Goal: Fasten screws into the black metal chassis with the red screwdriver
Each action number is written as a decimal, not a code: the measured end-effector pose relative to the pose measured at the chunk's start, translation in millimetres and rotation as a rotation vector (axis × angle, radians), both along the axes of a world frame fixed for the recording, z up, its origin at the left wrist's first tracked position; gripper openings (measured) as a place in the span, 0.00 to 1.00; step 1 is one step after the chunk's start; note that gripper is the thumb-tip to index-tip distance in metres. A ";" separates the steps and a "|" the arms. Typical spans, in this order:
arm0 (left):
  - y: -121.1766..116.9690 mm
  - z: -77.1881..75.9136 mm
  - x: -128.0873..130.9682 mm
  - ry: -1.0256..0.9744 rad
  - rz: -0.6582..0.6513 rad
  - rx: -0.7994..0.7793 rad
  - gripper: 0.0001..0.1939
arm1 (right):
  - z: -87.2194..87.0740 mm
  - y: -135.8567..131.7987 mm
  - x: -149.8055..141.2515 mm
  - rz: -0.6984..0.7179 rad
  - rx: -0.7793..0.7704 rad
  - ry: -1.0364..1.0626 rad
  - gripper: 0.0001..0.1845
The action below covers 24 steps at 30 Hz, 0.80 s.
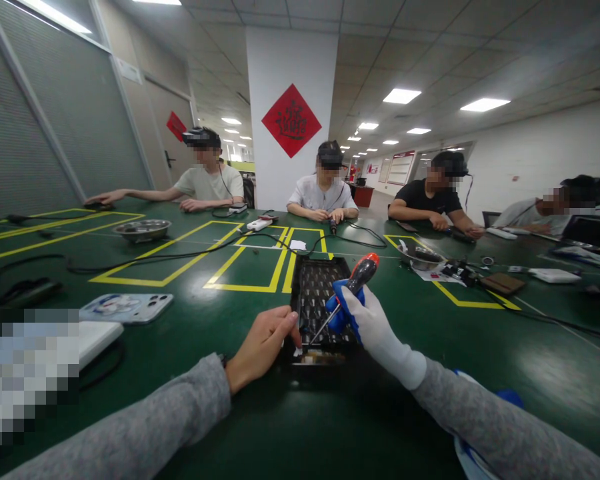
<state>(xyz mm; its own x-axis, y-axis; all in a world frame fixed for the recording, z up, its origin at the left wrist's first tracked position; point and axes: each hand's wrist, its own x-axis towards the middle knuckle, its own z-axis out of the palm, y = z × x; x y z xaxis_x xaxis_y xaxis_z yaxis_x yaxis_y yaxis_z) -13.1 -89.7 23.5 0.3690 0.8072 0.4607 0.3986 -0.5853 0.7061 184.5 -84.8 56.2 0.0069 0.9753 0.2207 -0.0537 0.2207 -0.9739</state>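
- On the green table (180, 367), right in front of the person, sits a long black case (323, 283), its inside dotted with rows of little pale glints.
- Right hand (365, 313) is in a white glove with blue on the palm side, fingers wrapped snug around a screwdriver (365, 272).
- That screwdriver leans pretty hard: red-orange end up top, shaft slanting down and left, tip over by the near end of the case. Can't tell if it's actually touching anything.
- Left hand (265, 339) is bare, fingers curled at the near left corner of the case, next to a small white bit (298, 351). Can't tell if it's pinching that or just resting.
- Off to the left there's a phone (130, 309) lying flat, and farther back a shiny metal bowl (143, 231).
- Across the table, four people (210, 180) in dark headgear.
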 end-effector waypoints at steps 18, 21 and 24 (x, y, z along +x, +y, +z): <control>2.0 -4.2 -0.3 0.052 -0.038 -0.007 0.30 | -1.7 1.1 0.7 0.033 -0.007 0.031 0.20; 1.0 -3.4 -0.4 0.047 -0.047 0.008 0.30 | -3.2 3.0 1.3 0.029 -0.008 0.067 0.19; 1.6 -1.5 1.1 0.040 -0.036 0.032 0.27 | -2.9 5.5 1.9 0.029 -0.003 0.103 0.20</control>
